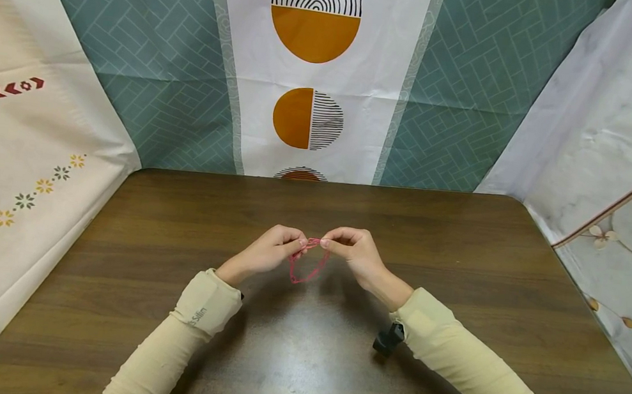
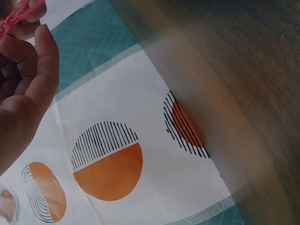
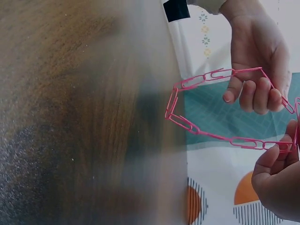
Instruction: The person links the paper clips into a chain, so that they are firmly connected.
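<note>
A chain of linked pink paper clips (image 1: 294, 281) hangs in a loop between the two hands, above the middle of the table. My left hand (image 1: 276, 246) pinches it on one side with thumb and forefinger. From the other side my right hand (image 1: 357, 254) pinches it close by, a short stretch of clips spanning the fingertips. In the right wrist view the paper clip chain (image 3: 192, 125) droops in a wide curve, with the left hand (image 3: 260, 56) behind it and the right hand (image 3: 276, 176) at lower right. The left wrist view catches only a bit of pink chain (image 2: 14, 18) at its corner.
Beneath the hands lies a dark brown wooden table (image 1: 176, 208). A patterned cloth (image 1: 160, 33) hangs along its far edge, with pale cloths (image 1: 26, 147) at both sides. A small black device (image 1: 389, 339) sits at the right wrist under the sleeve.
</note>
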{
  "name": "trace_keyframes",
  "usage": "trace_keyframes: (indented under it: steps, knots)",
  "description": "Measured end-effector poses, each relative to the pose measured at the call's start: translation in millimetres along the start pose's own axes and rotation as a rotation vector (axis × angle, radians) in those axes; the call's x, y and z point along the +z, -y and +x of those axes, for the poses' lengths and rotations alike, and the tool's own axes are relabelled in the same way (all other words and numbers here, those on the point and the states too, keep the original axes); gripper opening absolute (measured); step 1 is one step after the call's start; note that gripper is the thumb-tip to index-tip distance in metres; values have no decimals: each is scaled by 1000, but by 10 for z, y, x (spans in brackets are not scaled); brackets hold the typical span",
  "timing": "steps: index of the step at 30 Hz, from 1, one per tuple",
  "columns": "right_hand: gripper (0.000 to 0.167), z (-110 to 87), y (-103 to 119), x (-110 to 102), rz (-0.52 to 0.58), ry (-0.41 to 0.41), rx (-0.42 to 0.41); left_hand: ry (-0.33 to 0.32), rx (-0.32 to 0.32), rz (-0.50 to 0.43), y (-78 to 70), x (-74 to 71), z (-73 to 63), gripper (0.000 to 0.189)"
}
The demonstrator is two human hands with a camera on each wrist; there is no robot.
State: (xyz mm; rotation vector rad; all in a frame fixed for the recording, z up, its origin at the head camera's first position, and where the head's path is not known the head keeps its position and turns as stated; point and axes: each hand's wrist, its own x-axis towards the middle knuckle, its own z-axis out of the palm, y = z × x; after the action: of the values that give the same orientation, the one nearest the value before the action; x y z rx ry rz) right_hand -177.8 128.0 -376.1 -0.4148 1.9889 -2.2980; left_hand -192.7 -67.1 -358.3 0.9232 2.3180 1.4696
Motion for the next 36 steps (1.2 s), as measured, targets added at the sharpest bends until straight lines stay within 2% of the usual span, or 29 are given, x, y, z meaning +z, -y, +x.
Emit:
trace_keyframes:
  steps: [11,13,18,20,24,28,32,36]
  knots:
    - [28,-10,-3,-2,-1,-7,23,7,0,-11,16,16,-9,23]
    - [29,-10,-7,-4,0,-7,23,13,-3,-16,-71,10,-28,23]
    - [28,-9,-22,3,-8,2,28,21,-29,-24,-87,19,-17,23]
    - [27,-12,-26,2,-11,3,27,17,-31,-23,-4,30,3,23]
    - [27,-25,-24,-15,-22,-3,17,6,-7,-13,1,25,-11,22]
    - [20,-42,-19,-52,-59,-1,13,-6,20,13,-2,3,-26,22]
    - [4,-55,-11,-92,-121,14,23,-12,13,35,-14,-21,-39,23]
    - [13,-54,15,-109,-174,59,44,-5,5,19,-22,-29,-44,23]
